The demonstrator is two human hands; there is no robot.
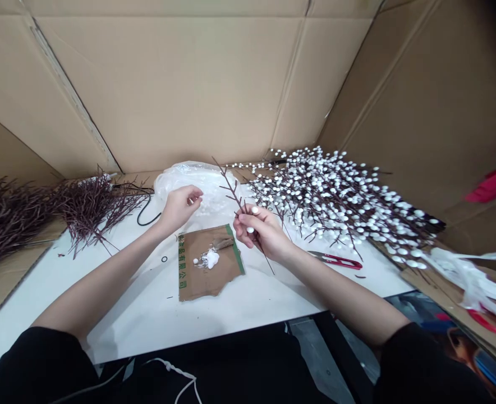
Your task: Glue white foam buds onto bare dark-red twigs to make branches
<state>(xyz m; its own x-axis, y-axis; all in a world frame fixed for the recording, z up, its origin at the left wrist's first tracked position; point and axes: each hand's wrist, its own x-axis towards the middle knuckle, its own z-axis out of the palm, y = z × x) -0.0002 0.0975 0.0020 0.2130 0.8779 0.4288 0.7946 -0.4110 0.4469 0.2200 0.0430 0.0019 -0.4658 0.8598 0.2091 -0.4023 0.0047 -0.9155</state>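
Observation:
My right hand (261, 229) is closed round a thin brown artificial twig (232, 191), which slants up to the left with bare side shoots. Two white berries show on the twig's lower part, by my fingers. My left hand (184, 203) hovers at the front of a clear plastic bag (195, 174) with small white balls near it. Its fingers are curled together, and what they hold, if anything, is too small to make out. Below both hands lies a torn cardboard piece (197, 286) bearing a white paste blob (210, 258) and a single white ball.
White-berried branches (324, 196) are heaped at the right. Bare brown twigs (92, 205) are piled at the left. Red-handled thread snips (336, 260) lie on the white table (142, 314) by my right forearm. Cardboard walls (180, 84) enclose the back and sides.

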